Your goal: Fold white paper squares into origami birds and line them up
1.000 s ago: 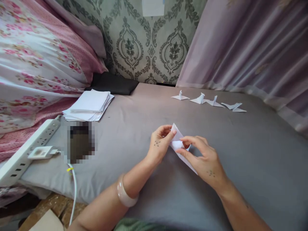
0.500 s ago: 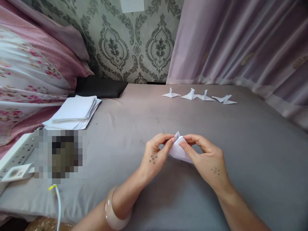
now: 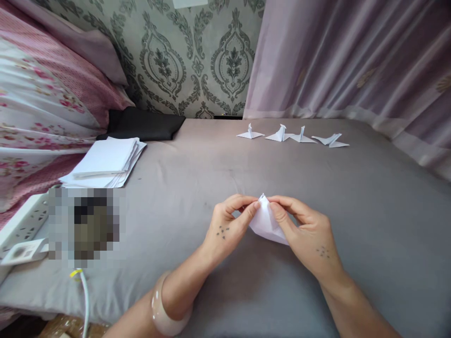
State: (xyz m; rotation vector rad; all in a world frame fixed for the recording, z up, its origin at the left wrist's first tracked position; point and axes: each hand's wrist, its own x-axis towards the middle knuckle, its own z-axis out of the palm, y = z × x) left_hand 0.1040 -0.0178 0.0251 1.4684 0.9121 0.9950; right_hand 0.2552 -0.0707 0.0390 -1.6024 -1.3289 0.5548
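Note:
Between my two hands is a folded sheet of white paper, its pointed tip upward and its wider part hanging below. My left hand pinches its left edge near the tip between thumb and forefinger. On the other side, my right hand grips the right edge near the top, thumb on the near face. The fingers behind the paper are partly hidden. Several folded paper cranes stand in a row at the back right, among them one crane on the left and another crane at the right end.
A stack of white paper lies at the left, beside a folded black cloth. Nearer stands a white power strip with a plug and cable; a blurred patch covers something next to it. Grey fabric covers the surface.
The gap at the top of the paper has narrowed into one closed point. My right thumb has shifted along the edge, and the paper's lower part spreads a little further down and right.

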